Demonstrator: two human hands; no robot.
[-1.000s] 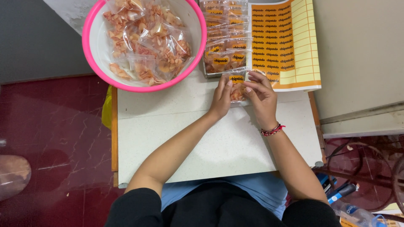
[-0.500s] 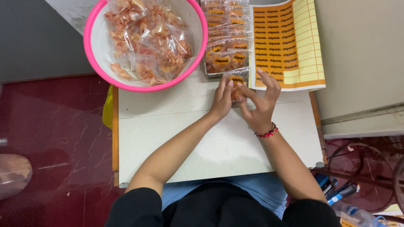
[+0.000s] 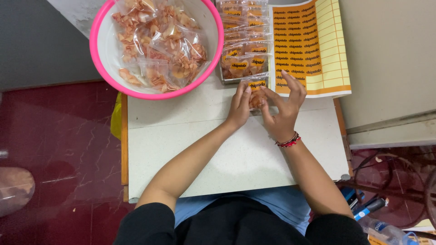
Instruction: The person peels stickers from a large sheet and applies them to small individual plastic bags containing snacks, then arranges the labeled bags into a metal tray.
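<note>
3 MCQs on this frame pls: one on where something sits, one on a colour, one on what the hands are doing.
1. Where does the sticker sheet lie?
A. right of the labelled packets
B. inside the basin
C. on the floor

2. What colour is the basin rim?
A. blue
B. pink
C. green

3. How do the left hand and right hand stand?
A. both in the basin
B. both on one small packet on the table
C. resting in the lap

Answers: 1 A, the sheet lies beside the packet stack. 2 B, the rim is bright pink. 3 B, fingers of both hands press the packet.
</note>
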